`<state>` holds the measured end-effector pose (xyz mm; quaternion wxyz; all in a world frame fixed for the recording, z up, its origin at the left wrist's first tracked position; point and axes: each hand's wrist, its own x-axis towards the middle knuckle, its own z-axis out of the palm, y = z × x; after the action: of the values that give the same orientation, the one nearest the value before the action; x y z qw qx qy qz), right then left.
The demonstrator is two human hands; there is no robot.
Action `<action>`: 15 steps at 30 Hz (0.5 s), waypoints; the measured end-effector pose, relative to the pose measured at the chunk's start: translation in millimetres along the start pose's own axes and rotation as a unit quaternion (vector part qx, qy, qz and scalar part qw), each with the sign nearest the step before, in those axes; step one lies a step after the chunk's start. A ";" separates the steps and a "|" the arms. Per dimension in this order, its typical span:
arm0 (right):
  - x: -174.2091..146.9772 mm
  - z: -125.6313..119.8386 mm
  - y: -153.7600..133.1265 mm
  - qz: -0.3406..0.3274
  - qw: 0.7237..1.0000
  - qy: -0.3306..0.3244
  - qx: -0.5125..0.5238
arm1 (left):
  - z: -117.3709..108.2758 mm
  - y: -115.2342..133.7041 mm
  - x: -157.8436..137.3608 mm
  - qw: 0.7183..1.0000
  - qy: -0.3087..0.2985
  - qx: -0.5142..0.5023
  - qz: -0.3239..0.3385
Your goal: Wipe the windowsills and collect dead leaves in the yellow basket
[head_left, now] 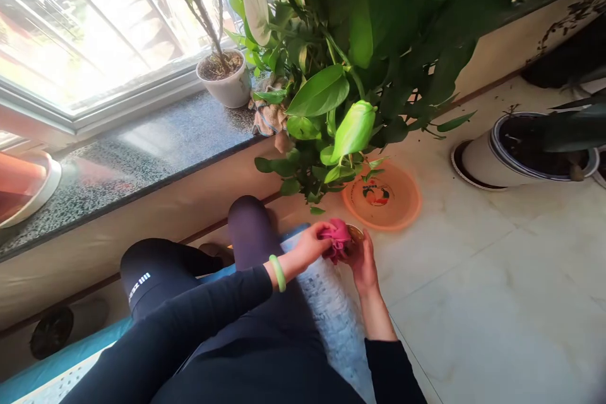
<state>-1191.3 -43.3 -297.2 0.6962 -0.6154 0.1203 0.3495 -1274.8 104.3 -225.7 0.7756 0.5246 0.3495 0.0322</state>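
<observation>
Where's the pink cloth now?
Head view, right of and below centre: pink cloth in the left hand, beside the right hand, below-left of the orange basin.

a bright pink cloth [338,233], crumpled into loose folds, is bunched in the left hand [310,247]. against it, partly hidden, a round object [355,233] with a yellowish face sits in the right hand [365,265].

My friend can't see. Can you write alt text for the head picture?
A person's left hand, wearing a pale green bangle, holds a crumpled pink cloth against a small, round, yellowish object in the right hand. Beyond are a round orange plastic basin on pale floor tiles and a leafy green plant by a speckled stone windowsill.
</observation>
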 end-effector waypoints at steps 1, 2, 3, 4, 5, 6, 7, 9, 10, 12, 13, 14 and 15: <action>-11.0 7.2 -7.3 -0.005 0.999 -0.045 0.025 | 5.6 -2.3 -0.9 0.999 -0.025 0.034 0.020; -19.4 12.9 -12.5 0.001 0.996 -0.084 0.036 | 10.5 -4.0 -2.7 0.995 -0.056 0.071 0.042; -24.1 16.3 -15.1 0.015 0.994 -0.099 0.037 | 14.0 -5.1 -5.4 0.988 -0.089 0.107 0.060; -24.5 16.5 -15.2 0.035 0.994 -0.095 0.036 | 15.4 -5.1 -8.8 0.981 -0.120 0.138 0.073; -20.8 13.1 -13.0 0.055 0.995 -0.078 0.038 | 14.1 -4.0 -12.9 0.974 -0.144 0.160 0.076; -13.3 6.3 -8.8 0.069 0.995 -0.049 0.046 | 9.5 -1.6 -17.6 0.970 -0.155 0.176 0.069; -3.2 -3.5 -3.2 0.077 0.995 -0.013 0.059 | 1.6 2.3 -23.1 0.969 -0.152 0.184 0.059; 20.6 -29.1 9.9 0.085 0.990 0.081 0.075 | -24.1 14.0 -36.9 0.975 -0.115 0.187 0.043; 31.8 -42.7 16.3 0.094 0.985 0.125 0.067 | -41.0 21.3 -45.6 0.979 -0.086 0.178 0.046; 49.1 -66.2 27.4 0.119 0.975 0.182 0.036 | -79.4 36.6 -66.4 0.984 -0.012 0.162 0.070; 54.8 -74.4 32.0 0.130 0.973 0.192 0.020 | -99.4 43.6 -78.3 0.982 0.039 0.164 0.084; 58.8 -79.4 36.1 0.136 0.972 0.193 0.007 | -118.9 49.7 -91.2 0.978 0.092 0.165 0.091; 61.6 -81.1 39.7 0.139 0.972 0.188 -0.005 | -137.2 54.6 -104.7 0.972 0.148 0.161 0.090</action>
<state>-1150.4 -98.8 -382.1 0.6030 -0.6506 0.3315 0.3212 -1415.5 193.7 -154.9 0.6141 0.6614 0.4128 0.1223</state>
